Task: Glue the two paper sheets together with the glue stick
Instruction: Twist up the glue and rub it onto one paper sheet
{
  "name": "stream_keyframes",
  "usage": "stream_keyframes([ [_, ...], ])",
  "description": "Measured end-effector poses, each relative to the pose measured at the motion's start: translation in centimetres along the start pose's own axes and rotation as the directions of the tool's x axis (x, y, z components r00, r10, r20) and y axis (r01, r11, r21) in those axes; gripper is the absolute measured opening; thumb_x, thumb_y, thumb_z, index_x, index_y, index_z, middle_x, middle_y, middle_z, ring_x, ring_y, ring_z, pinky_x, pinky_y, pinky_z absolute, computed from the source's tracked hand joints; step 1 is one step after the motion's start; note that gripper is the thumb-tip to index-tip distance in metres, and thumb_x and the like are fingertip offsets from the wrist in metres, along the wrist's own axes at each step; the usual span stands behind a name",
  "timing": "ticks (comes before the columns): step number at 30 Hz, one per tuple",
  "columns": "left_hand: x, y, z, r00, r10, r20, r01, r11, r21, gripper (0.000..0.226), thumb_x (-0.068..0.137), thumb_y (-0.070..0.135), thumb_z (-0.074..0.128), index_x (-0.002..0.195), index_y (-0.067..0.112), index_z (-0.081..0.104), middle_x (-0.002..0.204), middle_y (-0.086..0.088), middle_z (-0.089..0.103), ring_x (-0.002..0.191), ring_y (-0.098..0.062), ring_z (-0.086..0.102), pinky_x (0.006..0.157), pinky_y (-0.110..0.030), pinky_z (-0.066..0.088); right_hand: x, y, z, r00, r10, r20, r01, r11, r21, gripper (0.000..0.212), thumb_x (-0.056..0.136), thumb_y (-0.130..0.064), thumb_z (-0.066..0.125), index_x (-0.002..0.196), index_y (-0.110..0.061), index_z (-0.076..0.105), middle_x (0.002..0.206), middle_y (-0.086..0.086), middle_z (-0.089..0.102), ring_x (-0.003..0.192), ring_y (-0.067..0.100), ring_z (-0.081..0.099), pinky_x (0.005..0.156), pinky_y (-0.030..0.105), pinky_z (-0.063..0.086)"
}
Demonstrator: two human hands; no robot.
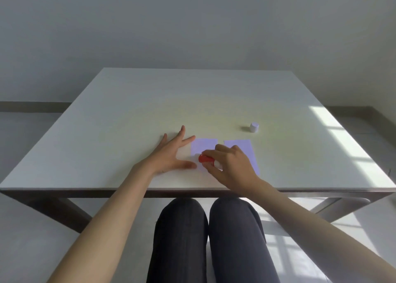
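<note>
Two pale lilac paper sheets lie side by side near the front of the white table [128, 111]. My right hand [232, 167] grips a red and white glue stick [206, 159], lying low across the near part of the left sheet [203, 146]. The hand covers much of the right sheet [251, 154]. My left hand [171, 153] rests flat with fingers spread just left of the left sheet, its index fingertip and thumb at the sheet's edge. The stick's tip is hidden, so contact with the paper cannot be made out.
A small white cap [254, 127] stands upright behind and to the right of the sheets. Sunlight patches fall on the table's right side. My knees [210, 229] show below the front edge.
</note>
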State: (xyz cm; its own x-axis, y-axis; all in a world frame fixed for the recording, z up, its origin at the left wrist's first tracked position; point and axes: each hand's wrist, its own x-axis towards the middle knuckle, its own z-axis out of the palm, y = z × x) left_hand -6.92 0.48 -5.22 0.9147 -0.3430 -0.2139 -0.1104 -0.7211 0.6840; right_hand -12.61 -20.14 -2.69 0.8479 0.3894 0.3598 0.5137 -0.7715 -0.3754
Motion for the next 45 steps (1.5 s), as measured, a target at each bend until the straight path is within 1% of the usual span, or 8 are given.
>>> stream_keyframes([
  [7,0.0,-0.2,0.0,0.995,0.096,-0.016,-0.094,0.992,0.080,0.111,0.073,0.056,0.066,0.147,0.033,-0.014,0.145,0.037,0.014,0.134,-0.003,-0.020,0.115,-0.039,-0.014,2.5,4.0,-0.9,0.956,0.281,-0.090,-0.277,0.959,0.055,0.019,0.087,-0.032,0.061,0.098,-0.023,0.073,0.081,0.009,0.067,0.073,0.029,0.061,0.063,0.032,0.040],
  [10,0.1,-0.4,0.0,0.990,0.140,-0.012,-0.137,0.982,0.129,0.105,0.077,0.054,0.064,0.148,0.030,-0.010,0.156,0.022,0.012,0.142,0.000,-0.012,0.116,-0.036,-0.017,2.4,4.5,-0.6,0.926,0.378,-0.021,-0.369,0.914,0.169,0.020,0.086,-0.036,0.061,0.097,-0.026,0.073,0.093,0.005,0.071,0.084,0.023,0.062,0.070,0.032,0.047],
  [20,0.3,0.4,-0.1,0.994,0.104,-0.035,-0.103,0.994,0.029,0.072,0.081,0.070,0.024,0.144,0.037,0.030,0.157,0.012,0.019,0.147,-0.008,-0.003,0.118,-0.045,-0.013,1.0,0.6,0.1,0.961,0.253,0.112,-0.274,0.926,0.259,0.020,0.085,-0.036,0.061,0.092,-0.024,0.075,0.090,0.000,0.075,0.082,0.020,0.063,0.078,0.034,0.050],
  [25,-0.1,0.1,0.0,0.985,0.171,0.014,-0.168,0.948,0.272,0.088,0.071,0.070,0.056,0.146,0.036,0.026,0.155,0.025,0.016,0.146,-0.003,-0.005,0.118,-0.044,-0.013,1.4,1.4,-0.5,0.962,0.250,0.112,-0.269,0.941,0.207,0.021,0.086,-0.035,0.061,0.099,-0.024,0.073,0.097,0.000,0.074,0.087,0.020,0.064,0.075,0.028,0.045],
  [29,-0.1,0.1,0.1,0.984,0.180,-0.011,-0.171,0.949,0.266,0.088,0.072,0.063,0.063,0.147,0.033,0.026,0.156,0.023,0.016,0.146,-0.005,-0.004,0.118,-0.044,-0.012,1.1,2.6,-1.6,0.956,0.288,0.055,-0.293,0.934,0.205,0.023,0.086,-0.034,0.063,0.103,-0.021,0.072,0.099,-0.001,0.074,0.090,0.018,0.064,0.075,0.025,0.044],
  [35,-0.3,0.1,0.2,0.984,0.177,-0.012,-0.167,0.948,0.270,0.097,0.067,0.067,0.063,0.148,0.033,0.023,0.155,0.026,0.013,0.146,-0.002,-0.006,0.118,-0.044,-0.012,-1.5,2.8,-1.7,0.895,0.437,-0.095,-0.359,0.829,0.428,0.015,0.091,-0.032,0.054,0.099,-0.031,0.067,0.075,-0.013,0.071,0.061,-0.002,0.069,0.057,0.008,0.043],
  [40,-0.3,0.1,0.1,0.985,0.169,-0.014,-0.158,0.945,0.287,0.097,0.067,0.067,0.064,0.148,0.034,0.022,0.155,0.027,0.012,0.146,-0.002,-0.007,0.118,-0.044,-0.012,-2.8,2.0,-1.1,0.912,0.389,-0.129,-0.290,0.835,0.468,0.018,0.093,-0.025,0.053,0.106,-0.028,0.064,0.088,-0.005,0.074,0.080,0.010,0.072,0.074,0.026,0.051],
  [45,-0.3,0.2,0.1,0.986,0.165,-0.007,-0.157,0.949,0.275,0.096,0.067,0.066,0.065,0.147,0.034,0.022,0.154,0.028,0.012,0.145,-0.001,-0.007,0.118,-0.044,-0.013,-2.4,2.6,-0.7,0.956,0.254,-0.145,-0.208,0.938,0.276,0.025,0.093,-0.023,0.053,0.117,-0.019,0.061,0.093,0.003,0.074,0.083,0.024,0.065,0.071,0.032,0.048],
])
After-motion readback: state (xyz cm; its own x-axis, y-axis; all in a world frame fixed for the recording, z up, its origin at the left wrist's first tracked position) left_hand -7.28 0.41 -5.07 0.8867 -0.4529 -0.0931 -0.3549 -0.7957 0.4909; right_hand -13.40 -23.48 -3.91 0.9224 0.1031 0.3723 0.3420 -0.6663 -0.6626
